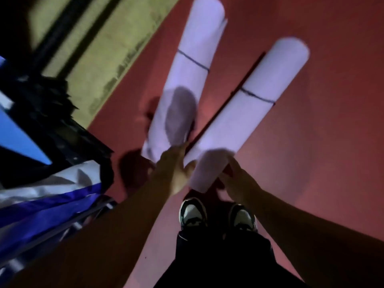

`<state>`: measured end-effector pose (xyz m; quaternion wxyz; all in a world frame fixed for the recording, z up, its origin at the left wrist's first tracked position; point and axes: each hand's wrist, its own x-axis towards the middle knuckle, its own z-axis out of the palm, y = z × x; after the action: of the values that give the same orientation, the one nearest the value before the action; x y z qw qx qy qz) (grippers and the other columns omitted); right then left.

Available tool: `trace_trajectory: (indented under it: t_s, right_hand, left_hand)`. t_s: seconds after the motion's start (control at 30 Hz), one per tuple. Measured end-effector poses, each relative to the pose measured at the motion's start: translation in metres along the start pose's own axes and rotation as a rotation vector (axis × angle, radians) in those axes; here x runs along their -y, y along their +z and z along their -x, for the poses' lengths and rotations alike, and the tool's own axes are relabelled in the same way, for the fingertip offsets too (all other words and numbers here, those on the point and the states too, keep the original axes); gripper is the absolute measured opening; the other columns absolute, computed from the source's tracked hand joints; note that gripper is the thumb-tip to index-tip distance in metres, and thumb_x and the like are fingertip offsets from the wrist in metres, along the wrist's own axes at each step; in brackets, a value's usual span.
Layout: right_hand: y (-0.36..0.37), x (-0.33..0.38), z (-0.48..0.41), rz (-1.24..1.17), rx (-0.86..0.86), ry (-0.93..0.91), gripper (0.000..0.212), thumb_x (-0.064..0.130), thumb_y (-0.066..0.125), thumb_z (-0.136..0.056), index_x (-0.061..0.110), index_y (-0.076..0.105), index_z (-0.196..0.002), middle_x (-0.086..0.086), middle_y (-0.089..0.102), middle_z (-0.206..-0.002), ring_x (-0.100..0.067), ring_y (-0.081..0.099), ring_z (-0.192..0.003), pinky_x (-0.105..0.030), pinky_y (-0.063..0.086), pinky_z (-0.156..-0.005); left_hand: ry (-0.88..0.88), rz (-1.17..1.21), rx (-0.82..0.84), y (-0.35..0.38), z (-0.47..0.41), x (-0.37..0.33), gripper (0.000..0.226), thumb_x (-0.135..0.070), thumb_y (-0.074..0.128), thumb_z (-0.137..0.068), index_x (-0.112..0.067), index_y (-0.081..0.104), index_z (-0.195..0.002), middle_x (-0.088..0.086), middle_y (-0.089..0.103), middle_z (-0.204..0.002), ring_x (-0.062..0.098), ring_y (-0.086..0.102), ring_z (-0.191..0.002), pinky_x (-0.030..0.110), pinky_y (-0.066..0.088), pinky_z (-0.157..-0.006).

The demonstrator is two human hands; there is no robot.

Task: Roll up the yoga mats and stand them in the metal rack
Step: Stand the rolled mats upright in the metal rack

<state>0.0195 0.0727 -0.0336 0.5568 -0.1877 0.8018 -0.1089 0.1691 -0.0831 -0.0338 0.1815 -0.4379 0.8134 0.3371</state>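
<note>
- To the right of the right rolled mat (249,113), a broad stretch of red floor (332,142) is left open.
- Between the left rolled mat (187,80) and the right one, a wedge of bare floor is seen, wide at the far ends and nearly closed at the near ends.
- The left side is blocked by the dark metal rack (68,129) and the blue-and-white fabric (52,194) bunched at it; only a narrow floor strip is left beside the left rolled mat.
- Close behind the mats' near ends, the floor is taken up by two shoes (193,213).

rolled mats (193,65) (252,104) x2; shoes (192,212) (242,217) x2
</note>
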Motion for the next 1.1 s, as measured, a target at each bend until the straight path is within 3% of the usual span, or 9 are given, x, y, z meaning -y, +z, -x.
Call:
trace_trajectory:
  t_s: [0.17, 0.27, 0.37, 0.5, 0.63, 0.73, 0.83, 0.93, 1.1]
  right_hand:
    - [0.052, -0.034, -0.054, -0.296, -0.033, 0.044, 0.080, 0.027, 0.053, -0.105, 0.060, -0.002, -0.154, -0.014, 0.066, -0.130, -0.028, 0.067, -0.096, -0.037, 0.055, -0.086]
    - [0.056, -0.032, -0.045, -0.593, -0.090, 0.039, 0.082, 0.008, 0.050, -0.106, 0.040, -0.004, -0.160, -0.026, 0.052, -0.140, -0.024, 0.064, -0.088, -0.026, 0.052, -0.070]
    - [0.030, -0.021, -0.007, -0.808, -0.094, 0.086, 0.080, 0.017, 0.055, -0.105, 0.055, 0.008, -0.158, -0.026, 0.056, -0.140, -0.029, 0.068, -0.095, -0.043, 0.062, -0.075]
    - [-0.051, 0.004, 0.080, -0.943, -0.231, 0.054, 0.065, 0.026, 0.059, -0.103, 0.051, 0.028, -0.155, -0.003, 0.062, -0.139, -0.005, 0.067, -0.094, -0.024, 0.058, -0.076]
    - [-0.157, 0.067, 0.204, -1.101, -0.400, -0.063, 0.053, 0.039, 0.062, -0.101, 0.037, 0.044, -0.150, 0.024, 0.061, -0.121, 0.011, 0.067, -0.095, -0.012, 0.055, -0.074]
    - [-0.223, 0.119, 0.312, -1.150, -0.369, -0.138, 0.088, 0.068, 0.071, -0.082, 0.022, 0.045, -0.153, 0.005, 0.059, -0.146, -0.012, 0.059, -0.131, -0.039, 0.050, -0.107]
    - [-0.261, 0.160, 0.431, -1.093, -0.341, -0.291, 0.036, 0.040, 0.052, -0.104, 0.027, 0.058, -0.137, 0.006, 0.073, -0.125, -0.009, 0.069, -0.113, -0.030, 0.057, -0.088]
    - [-0.284, 0.185, 0.527, -1.001, -0.458, -0.480, 0.034, 0.028, 0.049, -0.107, 0.031, 0.056, -0.140, 0.016, 0.068, -0.132, -0.003, 0.061, -0.125, -0.033, 0.047, -0.101]
    - [-0.315, 0.226, 0.629, -0.934, -0.527, -0.790, 0.055, 0.034, 0.056, -0.097, 0.025, 0.047, -0.151, 0.007, 0.061, -0.144, -0.013, 0.054, -0.136, -0.044, 0.038, -0.117]
  left_hand:
    - [-0.067, 0.111, 0.099, 0.075, -0.057, 0.017, 0.094, -0.064, 0.045, -0.080, -0.017, 0.029, -0.160, 0.017, 0.047, -0.155, 0.038, 0.048, -0.138, 0.046, 0.042, -0.112]
    - [-0.087, 0.208, 0.111, 0.084, -0.044, 0.016, 0.098, -0.069, 0.045, -0.074, -0.024, 0.029, -0.160, 0.016, 0.050, -0.152, 0.038, 0.051, -0.135, 0.049, 0.043, -0.111]
    - [-0.067, 0.479, 0.153, 0.053, -0.006, -0.013, 0.087, -0.064, 0.060, -0.082, -0.035, 0.030, -0.158, 0.002, 0.057, -0.148, 0.020, 0.056, -0.134, 0.045, 0.047, -0.111]
    - [0.079, 0.632, 0.096, -0.032, 0.063, -0.092, 0.087, -0.050, 0.068, -0.081, -0.031, 0.033, -0.159, -0.002, 0.056, -0.147, 0.008, 0.056, -0.131, 0.038, 0.048, -0.109]
    - [0.249, 0.681, -0.009, -0.138, 0.127, -0.198, 0.088, -0.067, 0.066, -0.081, -0.041, 0.031, -0.157, -0.004, 0.047, -0.155, 0.012, 0.049, -0.140, 0.046, 0.044, -0.113]
    - [0.418, 0.633, -0.093, -0.229, 0.177, -0.275, 0.085, -0.076, 0.052, -0.088, -0.035, 0.028, -0.159, -0.008, 0.037, -0.161, 0.013, 0.038, -0.147, 0.046, 0.035, -0.119]
    - [0.479, 0.705, -0.066, -0.324, 0.231, -0.334, 0.072, -0.057, 0.061, -0.087, -0.050, 0.032, -0.153, -0.017, 0.040, -0.154, -0.010, 0.039, -0.138, 0.028, 0.035, -0.117]
    - [0.563, 0.723, -0.136, -0.400, 0.292, -0.371, 0.054, -0.039, 0.057, -0.091, -0.050, 0.042, -0.141, -0.021, 0.048, -0.135, -0.027, 0.041, -0.121, 0.003, 0.033, -0.100]
    - [0.621, 0.834, -0.436, -0.469, 0.408, -0.403, 0.056, -0.060, 0.055, -0.096, -0.031, 0.053, -0.143, -0.002, 0.061, -0.139, 0.020, 0.056, -0.132, 0.050, 0.045, -0.109]
